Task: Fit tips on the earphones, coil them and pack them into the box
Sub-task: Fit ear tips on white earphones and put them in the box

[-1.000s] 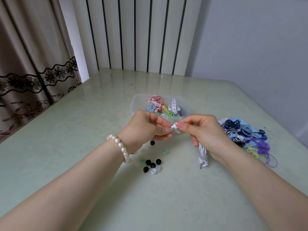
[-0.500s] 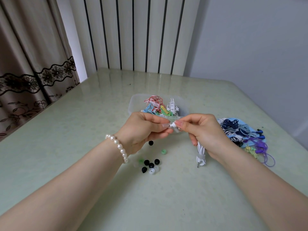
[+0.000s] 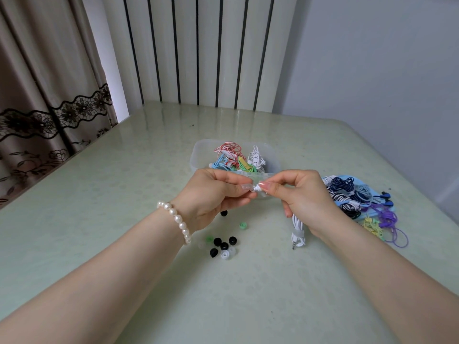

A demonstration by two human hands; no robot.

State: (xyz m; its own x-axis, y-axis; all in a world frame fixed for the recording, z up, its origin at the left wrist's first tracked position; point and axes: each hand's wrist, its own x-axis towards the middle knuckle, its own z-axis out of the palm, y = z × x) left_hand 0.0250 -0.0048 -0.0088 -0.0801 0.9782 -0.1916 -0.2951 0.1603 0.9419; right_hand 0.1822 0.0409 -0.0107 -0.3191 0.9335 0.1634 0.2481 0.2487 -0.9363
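1. Two hands are meeting in front of the clear box [image 3: 198,155]: the right hand [image 3: 305,199] is pinching a white earbud [image 3: 257,187] between thumb and forefinger, and the left hand [image 3: 211,194] is pressing what looks like a clear tip [image 3: 248,186] toward it with its fingertips.
2. Judging by this, the tip-fitting step is under way; coiling and packing of this pair are not yet begun.
3. The white cable [image 3: 296,225] is hanging in a bundle below the right hand, its plug [image 3: 294,245] nearly touching the table [image 3: 124,194].
4. The next move is probably asking for a steady push, perhaps with a twist, until the tip seats on the bud, then a pick from the loose tips [image 3: 223,247] lying near the left wrist.
5. The box is already holding several coiled earphones [image 3: 236,157]; a pile of unpacked earphones [image 3: 357,197] is lying to the right.
6. Fingers are hiding most of the bud and tip, so whether the tip is seated cannot be told. The second earbud is not showing, and the box's near wall is hidden behind the hands.
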